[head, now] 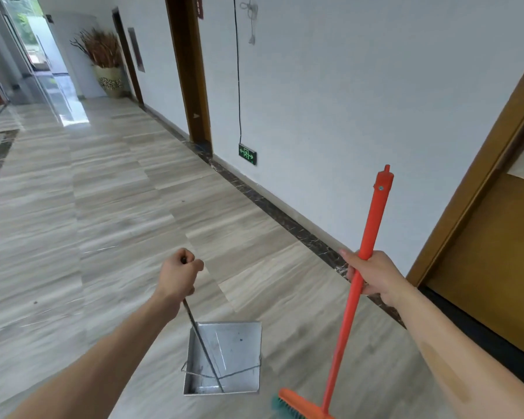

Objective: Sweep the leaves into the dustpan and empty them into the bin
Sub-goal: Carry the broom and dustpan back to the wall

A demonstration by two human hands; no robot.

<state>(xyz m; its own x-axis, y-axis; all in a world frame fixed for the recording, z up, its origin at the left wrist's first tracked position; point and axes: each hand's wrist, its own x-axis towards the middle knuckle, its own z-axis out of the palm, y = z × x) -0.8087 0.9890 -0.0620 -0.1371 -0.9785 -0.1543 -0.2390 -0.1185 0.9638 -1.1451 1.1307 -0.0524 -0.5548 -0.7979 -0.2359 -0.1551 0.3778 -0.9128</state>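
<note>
The floor [109, 213] is made of long tiles with grey and beige streaks, and it shines a little where the light falls at the far end of the corridor. A dark marble border [285, 213] runs along the foot of the white wall on the right side, and a similar dark strip is at the left edge. Far away, near the wall, a patterned vase [111, 81] with dry branches stands on the floor. A few small dark specks [35, 302] lie on the tiles at the left; what they are cannot be told.
</note>
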